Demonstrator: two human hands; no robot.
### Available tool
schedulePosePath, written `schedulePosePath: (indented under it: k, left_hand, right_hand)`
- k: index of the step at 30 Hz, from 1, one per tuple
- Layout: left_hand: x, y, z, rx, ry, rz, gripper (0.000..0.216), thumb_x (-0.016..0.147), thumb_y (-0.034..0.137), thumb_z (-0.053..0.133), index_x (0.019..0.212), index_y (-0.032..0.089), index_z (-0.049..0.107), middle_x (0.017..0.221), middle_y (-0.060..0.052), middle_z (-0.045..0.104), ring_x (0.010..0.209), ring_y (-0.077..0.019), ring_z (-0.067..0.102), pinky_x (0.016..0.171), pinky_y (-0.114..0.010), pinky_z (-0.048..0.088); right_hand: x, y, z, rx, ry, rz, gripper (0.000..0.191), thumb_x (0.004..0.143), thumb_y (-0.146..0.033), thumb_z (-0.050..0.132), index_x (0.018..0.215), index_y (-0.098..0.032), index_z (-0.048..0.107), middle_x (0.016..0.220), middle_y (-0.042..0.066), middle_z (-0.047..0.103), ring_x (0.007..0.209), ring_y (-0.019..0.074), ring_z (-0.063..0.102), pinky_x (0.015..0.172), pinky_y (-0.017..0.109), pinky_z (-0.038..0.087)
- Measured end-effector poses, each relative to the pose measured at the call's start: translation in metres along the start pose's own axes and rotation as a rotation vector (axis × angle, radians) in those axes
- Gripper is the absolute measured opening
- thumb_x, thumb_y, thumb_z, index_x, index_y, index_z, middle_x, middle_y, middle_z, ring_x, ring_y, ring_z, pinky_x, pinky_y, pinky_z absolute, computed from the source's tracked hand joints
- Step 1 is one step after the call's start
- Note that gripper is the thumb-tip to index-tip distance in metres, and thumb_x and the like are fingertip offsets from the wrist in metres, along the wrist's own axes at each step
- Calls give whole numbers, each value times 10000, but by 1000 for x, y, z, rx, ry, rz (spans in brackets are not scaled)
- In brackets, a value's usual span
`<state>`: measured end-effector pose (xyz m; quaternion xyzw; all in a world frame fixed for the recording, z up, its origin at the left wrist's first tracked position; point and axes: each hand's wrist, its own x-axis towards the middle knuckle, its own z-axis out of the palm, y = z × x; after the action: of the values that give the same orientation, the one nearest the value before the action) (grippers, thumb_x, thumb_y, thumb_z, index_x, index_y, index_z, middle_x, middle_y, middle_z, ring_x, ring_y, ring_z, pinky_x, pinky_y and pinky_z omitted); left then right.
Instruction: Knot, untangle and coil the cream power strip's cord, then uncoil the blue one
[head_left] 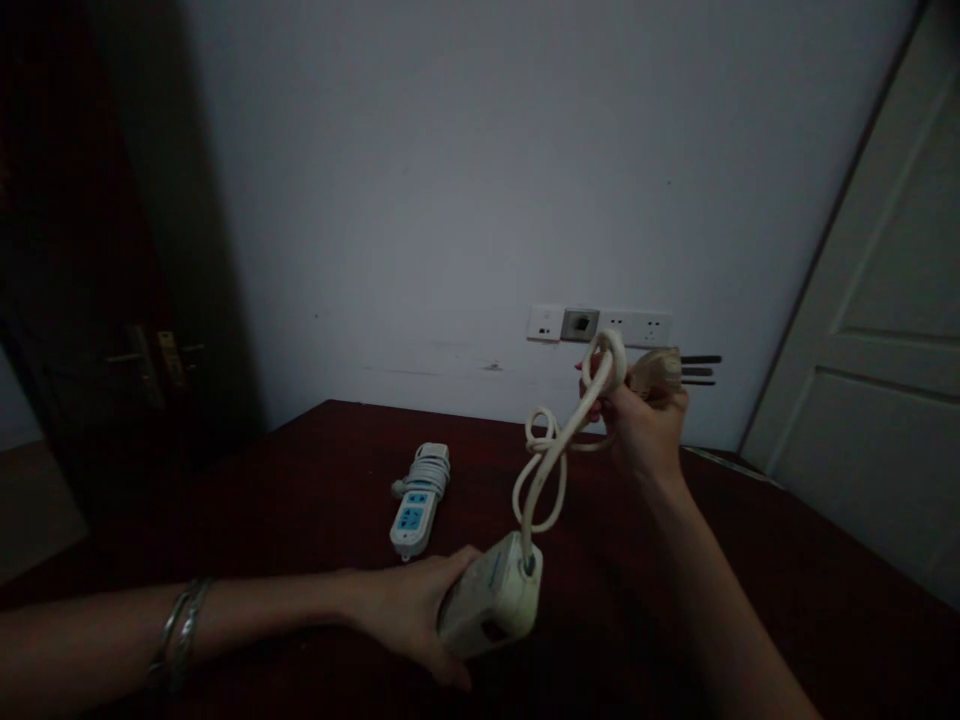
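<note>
My left hand is wrapped round a pale power strip, tilted above the dark red table. From the strip's end a thick white cord rises in loose loops towards my right hand. That hand is closed on the plug at the cord's other end, and part of the looped cord lies against its fingers. Three metal pins stick out of the plug to the right. A second power strip, white with blue sockets, lies on the table beyond my left hand, its own cord wound round it.
The dark red table reaches back to a pale wall. A row of wall sockets and a grey wall plate sit just above it. A white panelled door stands at right; a dark door with a handle is at left.
</note>
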<state>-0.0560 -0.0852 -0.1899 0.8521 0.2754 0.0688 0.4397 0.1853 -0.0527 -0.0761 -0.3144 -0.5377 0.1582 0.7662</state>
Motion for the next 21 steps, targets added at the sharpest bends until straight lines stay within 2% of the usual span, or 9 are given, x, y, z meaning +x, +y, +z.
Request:
schedulePosePath:
  k: [2,5,6,8,10,12,15,18,21]
  left_hand:
    - [-3,-3,-1,-16,59,-40,821,473,349,785,1205,215,436,1136,-48,550,1014,-238,516,880,-356,434]
    - [-10,7,-11,-32,210,14,743,536,351,763,1190,198,447,1080,-60,565,971,-225,523,837,-355,442]
    - [-11,13,-16,-33,280,46,734,557,359,754,1199,194,438,1058,-65,568,960,-222,526,828,-360,442]
    - [-11,28,-30,-42,428,106,709,601,381,726,1208,180,420,990,-69,579,918,-214,537,797,-365,448]
    - [-6,43,-48,-25,596,152,637,646,400,686,1179,163,430,940,-65,581,874,-200,544,765,-358,453]
    - [3,57,-71,52,780,154,567,658,413,673,1110,144,461,955,-69,572,875,-191,538,763,-341,450]
    - [17,69,-109,208,1011,102,519,648,462,653,1001,120,486,938,-75,574,834,-186,544,730,-325,453]
    - [28,68,-143,422,1174,22,516,640,463,646,998,134,474,947,-83,589,834,-202,559,704,-314,448]
    - [36,62,-162,708,1251,-110,527,653,427,636,1050,137,446,965,-105,594,846,-229,567,688,-321,439]
  right_hand:
    - [4,-2,-4,20,60,-19,201,718,-351,631,686,-153,627,508,-13,522,396,75,450,379,225,413]
    - [14,8,-17,-52,173,-42,247,704,-376,642,637,-142,605,513,-11,534,406,79,477,398,223,430]
    - [18,14,-21,-110,185,-33,264,703,-390,639,634,-138,603,514,-6,543,408,86,491,403,226,436]
    - [22,29,-29,-270,103,46,286,707,-408,627,634,-132,606,516,11,565,410,104,520,403,231,437]
    - [21,44,-31,-447,-105,170,292,715,-399,619,600,-132,594,500,27,576,406,117,534,392,228,420]
    - [13,56,-26,-534,-405,287,268,718,-368,623,584,-140,576,470,24,571,399,121,535,385,218,402]
    - [-6,62,-10,-400,-815,421,217,741,-377,611,766,-166,568,476,-20,568,375,108,513,361,201,386]
    - [-26,53,9,-245,-1003,527,293,788,-460,544,902,-196,488,483,-57,547,337,97,482,329,191,371]
    - [-40,35,22,-205,-1209,610,312,803,-505,508,812,-197,460,453,-60,526,322,85,463,336,184,365]
